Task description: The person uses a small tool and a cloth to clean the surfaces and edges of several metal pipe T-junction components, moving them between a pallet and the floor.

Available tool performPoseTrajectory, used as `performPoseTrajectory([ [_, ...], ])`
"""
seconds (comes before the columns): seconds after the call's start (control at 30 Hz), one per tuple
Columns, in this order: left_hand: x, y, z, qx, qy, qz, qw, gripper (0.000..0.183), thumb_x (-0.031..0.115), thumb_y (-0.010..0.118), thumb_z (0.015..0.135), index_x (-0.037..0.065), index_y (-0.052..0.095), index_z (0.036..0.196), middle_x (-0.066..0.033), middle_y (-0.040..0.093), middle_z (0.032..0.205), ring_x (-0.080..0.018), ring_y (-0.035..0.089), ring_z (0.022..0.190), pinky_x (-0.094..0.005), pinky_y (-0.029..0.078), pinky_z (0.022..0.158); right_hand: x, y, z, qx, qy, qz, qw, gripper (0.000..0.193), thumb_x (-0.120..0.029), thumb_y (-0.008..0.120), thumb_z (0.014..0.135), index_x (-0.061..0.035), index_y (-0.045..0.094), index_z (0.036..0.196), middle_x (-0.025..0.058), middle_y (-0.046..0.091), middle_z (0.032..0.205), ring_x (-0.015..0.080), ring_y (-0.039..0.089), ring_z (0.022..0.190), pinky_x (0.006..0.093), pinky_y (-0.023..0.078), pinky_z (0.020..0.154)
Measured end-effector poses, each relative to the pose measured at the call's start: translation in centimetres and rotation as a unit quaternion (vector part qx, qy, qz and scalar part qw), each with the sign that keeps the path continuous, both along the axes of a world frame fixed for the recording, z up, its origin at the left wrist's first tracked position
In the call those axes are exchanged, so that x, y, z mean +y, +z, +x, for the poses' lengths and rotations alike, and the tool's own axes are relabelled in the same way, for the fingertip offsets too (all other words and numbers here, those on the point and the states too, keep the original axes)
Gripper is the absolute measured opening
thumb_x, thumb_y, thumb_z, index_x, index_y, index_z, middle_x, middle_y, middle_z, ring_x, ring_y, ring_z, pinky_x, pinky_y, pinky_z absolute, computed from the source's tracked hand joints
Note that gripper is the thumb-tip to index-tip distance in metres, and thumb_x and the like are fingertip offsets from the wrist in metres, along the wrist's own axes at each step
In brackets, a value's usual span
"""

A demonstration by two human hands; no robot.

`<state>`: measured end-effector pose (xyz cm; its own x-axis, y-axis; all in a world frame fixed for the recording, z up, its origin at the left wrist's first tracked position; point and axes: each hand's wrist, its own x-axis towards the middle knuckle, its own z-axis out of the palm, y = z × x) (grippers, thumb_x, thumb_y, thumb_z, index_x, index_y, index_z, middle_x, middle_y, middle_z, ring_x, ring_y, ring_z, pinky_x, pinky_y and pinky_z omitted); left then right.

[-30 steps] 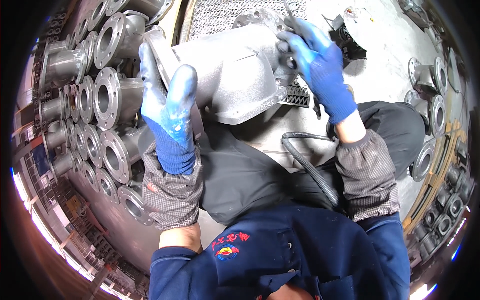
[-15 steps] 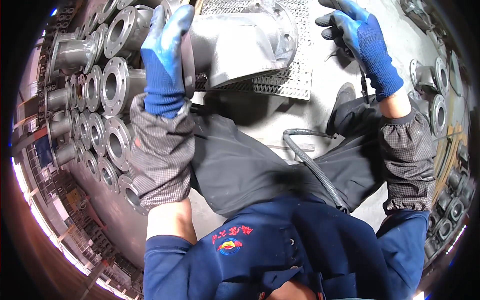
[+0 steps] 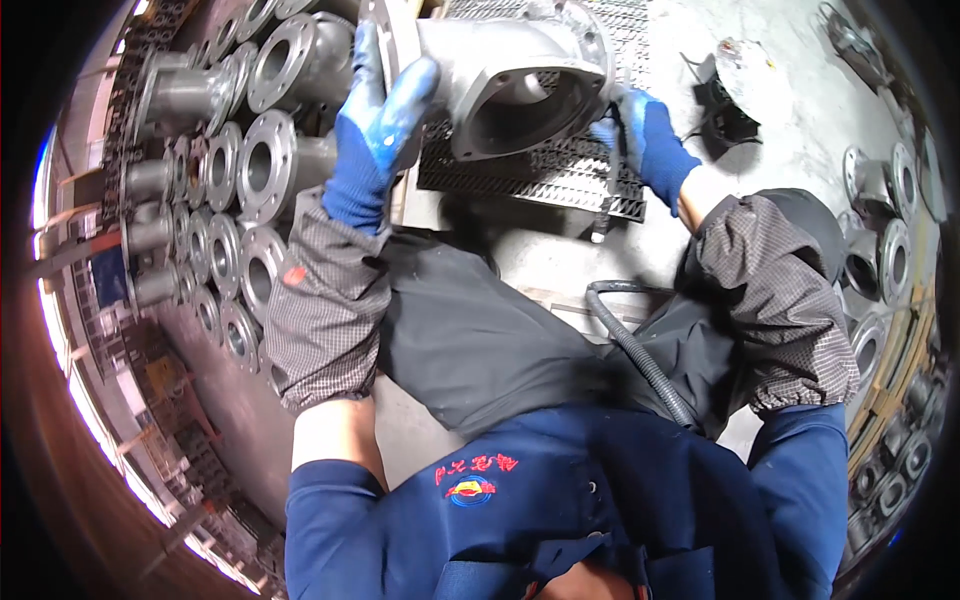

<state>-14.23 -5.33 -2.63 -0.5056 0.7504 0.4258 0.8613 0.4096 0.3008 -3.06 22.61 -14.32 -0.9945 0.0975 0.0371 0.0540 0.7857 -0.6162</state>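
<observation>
A grey cast metal pipe fitting (image 3: 455,70) with round bolt-hole flanges lies across a perforated metal grate, its wide dark opening turned toward me. My left hand (image 3: 385,110) is closed round the flange at its left end, thumb on the near side. At the right end, my right hand (image 3: 640,135) is beside the other flange, its fingers partly hidden. A dark rod-like tool (image 3: 607,190) with a pale tip hangs down from that hand, apparently in its grip. I cannot make out whether the right hand also touches the flange.
Many similar flanged fittings (image 3: 262,165) are stacked at my left, more (image 3: 890,260) at the right. The metal grate (image 3: 520,175) lies under the fitting. A black object (image 3: 728,118) with a pale round disc rests on the floor. A ribbed hose (image 3: 640,355) runs over my leg.
The fitting has rolled so its opening faces me. My right hand has come down and left, from out over the floor to the fitting's right end, bringing the rod-like tool along.
</observation>
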Motion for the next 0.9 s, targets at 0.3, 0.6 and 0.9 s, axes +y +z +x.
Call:
performPoseTrajectory([
  [0.3,0.8,1.5,2.4,-0.299,0.133,0.289,0.9,0.033,0.021,0.058,0.091,0.0,0.06,0.117,-0.0064,0.062,0.107,-0.012,0.058,0.093,-0.0247,0.046,0.084,2.3,4.6,0.2,0.11,0.05,0.169,0.978,0.014,-0.004,0.061,0.079,-0.0004,0.062,0.092,0.0161,0.061,0.084,0.0226,0.062,0.075,0.0311,0.052,0.064],
  [0.6,0.2,1.6,2.2,-0.526,0.158,0.411,0.728,0.038,0.023,0.049,0.096,-0.002,0.054,0.124,-0.0092,0.061,0.114,-0.0132,0.059,0.098,-0.0276,0.047,0.087,1.0,6.1,-1.7,0.025,-0.166,-0.519,0.838,0.023,0.0,0.057,0.08,-0.0021,0.065,0.102,0.0106,0.062,0.088,0.0143,0.062,0.073,0.0258,0.051,0.063],
  [0.9,0.9,1.3,3.8,-0.357,0.127,0.373,0.847,0.034,0.013,0.042,0.098,-0.004,0.047,0.128,-0.011,0.059,0.117,-0.0146,0.058,0.101,-0.027,0.047,0.09,0.7,8.7,-1.1,0.029,-0.181,-0.534,0.826,0.019,-0.011,0.052,0.089,0.0014,0.062,0.099,0.0075,0.062,0.085,0.0131,0.06,0.07,0.023,0.049,0.063],
])
